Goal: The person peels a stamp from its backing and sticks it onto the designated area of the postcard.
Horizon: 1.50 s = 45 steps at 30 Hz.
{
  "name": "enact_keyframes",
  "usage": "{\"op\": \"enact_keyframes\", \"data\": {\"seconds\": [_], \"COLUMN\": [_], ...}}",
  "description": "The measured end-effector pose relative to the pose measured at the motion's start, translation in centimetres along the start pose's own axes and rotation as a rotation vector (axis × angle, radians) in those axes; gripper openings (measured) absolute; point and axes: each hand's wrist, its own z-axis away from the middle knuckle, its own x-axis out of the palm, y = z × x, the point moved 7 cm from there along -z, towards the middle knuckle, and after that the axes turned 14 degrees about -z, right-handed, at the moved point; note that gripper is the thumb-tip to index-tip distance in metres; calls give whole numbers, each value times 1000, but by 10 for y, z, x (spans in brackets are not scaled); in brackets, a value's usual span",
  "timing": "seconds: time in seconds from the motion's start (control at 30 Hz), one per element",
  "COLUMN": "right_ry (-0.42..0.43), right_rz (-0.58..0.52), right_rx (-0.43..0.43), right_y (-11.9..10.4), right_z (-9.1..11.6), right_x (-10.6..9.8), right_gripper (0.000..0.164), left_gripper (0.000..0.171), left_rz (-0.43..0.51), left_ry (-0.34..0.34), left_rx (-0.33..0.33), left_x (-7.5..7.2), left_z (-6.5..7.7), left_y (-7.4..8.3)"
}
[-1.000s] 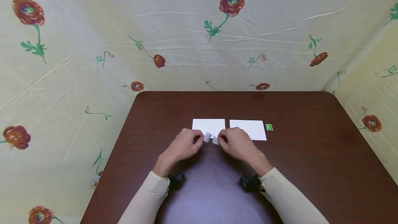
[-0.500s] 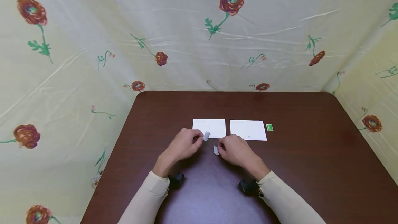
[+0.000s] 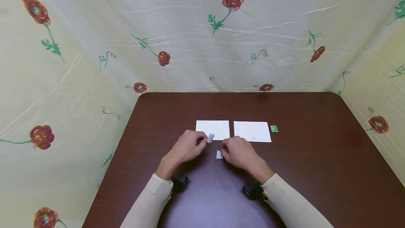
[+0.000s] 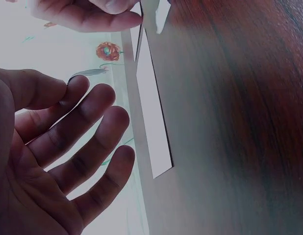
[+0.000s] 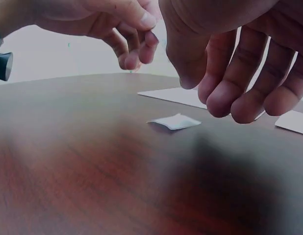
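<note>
One loose slip (image 5: 174, 122) now lies on the desk (image 3: 303, 171), whereas a second ago it is up in the right hand (image 3: 239, 152), close beside the held slip (image 3: 210, 137). Its place is nearer than the left card (image 3: 212, 127), just off that card's near right corner. The right hand has come back the same way, clear of the left card's edge, and its grip is released: in the right wrist view the fingers bend loosely above the desk, apart from the loose slip. The left hand (image 3: 187, 146) has barely shifted; its grip pinches the held slip between thumb and index finger, by the left card's near edge. To the right of the left card, the right card (image 3: 252, 131) and, beyond it, the green stamp (image 3: 274, 128) stay put.

The loose slip is small, white and four-sided, with corners curling up. The held slip shows pale grey from above; edge-on in the left wrist view it is thin and gently bowed.
</note>
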Motion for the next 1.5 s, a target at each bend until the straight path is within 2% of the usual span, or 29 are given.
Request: {"op": "enact_keyframes", "data": {"seconds": [0.33, 0.57, 0.93, 1.13, 1.37, 1.5], "right_ry": [88, 143, 177, 197, 213, 212], "right_rz": [-40, -78, -92, -118, -125, -124], "right_rx": [-87, -159, -188, -173, -163, -163], "right_y": [-13, -23, -24, -19, -15, -16], "right_z": [-6, -6, -5, -7, -9, -10], "right_x": [-15, -19, -21, -27, -40, -47], "right_gripper": [6, 8, 5, 8, 6, 5], "left_gripper": [16, 17, 14, 12, 5, 5], "left_rz": [21, 23, 66, 62, 55, 50], "left_ry": [-15, -28, -32, 13, 116, 137], "left_rx": [6, 24, 73, 61, -5, 3], "left_x": [3, 5, 5, 0, -12, -15], "left_z": [-1, -1, -2, -4, -9, -13], "left_y": [5, 11, 19, 18, 15, 16]}}
